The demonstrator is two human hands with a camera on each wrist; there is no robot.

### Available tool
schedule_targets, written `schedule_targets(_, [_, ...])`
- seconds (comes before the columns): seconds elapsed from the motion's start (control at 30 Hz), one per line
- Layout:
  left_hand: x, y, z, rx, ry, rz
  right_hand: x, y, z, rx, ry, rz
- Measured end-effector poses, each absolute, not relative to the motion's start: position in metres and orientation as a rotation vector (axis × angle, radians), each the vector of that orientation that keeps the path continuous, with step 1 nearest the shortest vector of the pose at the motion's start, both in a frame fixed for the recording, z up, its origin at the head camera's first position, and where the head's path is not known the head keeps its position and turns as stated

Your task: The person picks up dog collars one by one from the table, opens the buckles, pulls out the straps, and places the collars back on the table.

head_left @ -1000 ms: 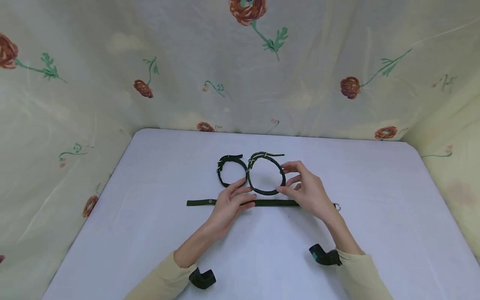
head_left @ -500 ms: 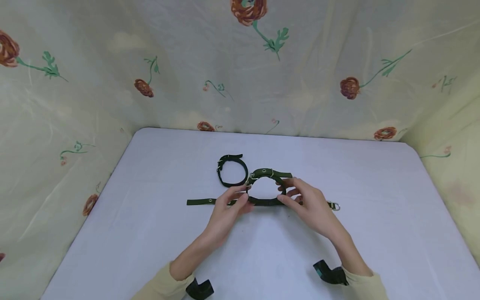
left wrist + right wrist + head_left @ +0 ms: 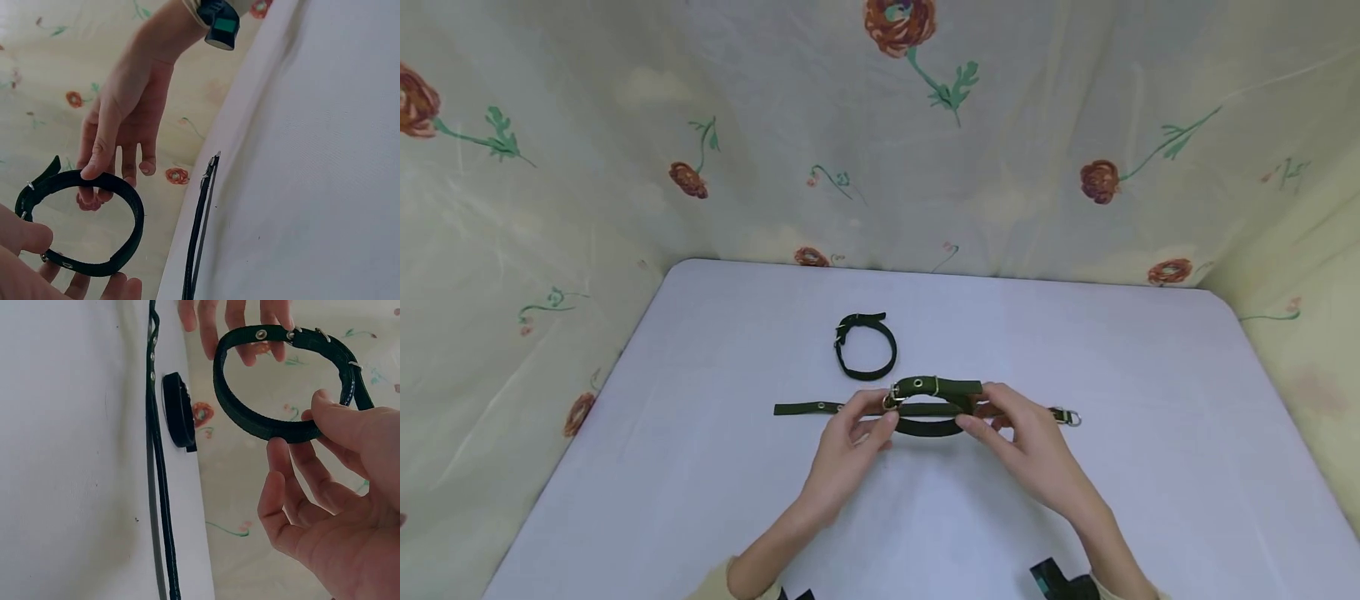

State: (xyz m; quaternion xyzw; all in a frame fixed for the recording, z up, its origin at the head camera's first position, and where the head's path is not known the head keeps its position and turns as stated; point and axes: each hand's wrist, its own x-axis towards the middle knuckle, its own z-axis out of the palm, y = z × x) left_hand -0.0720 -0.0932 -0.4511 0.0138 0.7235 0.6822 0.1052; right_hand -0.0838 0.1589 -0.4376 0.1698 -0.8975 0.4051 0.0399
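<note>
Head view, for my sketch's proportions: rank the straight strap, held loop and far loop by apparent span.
1. Straight strap
2. Held loop, raised nearer the camera, so true lead unsure
3. Far loop

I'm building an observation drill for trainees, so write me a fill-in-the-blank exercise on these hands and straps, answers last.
While the left hand and right hand grip the held loop, the loops resting on the table number ____.

In the head view, the resting loop sits further ____ than the held loop.

The straight strap has its metal ring at the person's ____.

Loops included, ____ straps show there.

Missing words: one; left; right; three.
</note>
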Motion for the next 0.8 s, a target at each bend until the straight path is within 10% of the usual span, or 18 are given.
schedule_targets(0.8, [-0.054, -0.090, -0.449, 0.385, 2.633, 1.941, -0.071, 0.152, -0.434, 0.679, -2.690, 1.248])
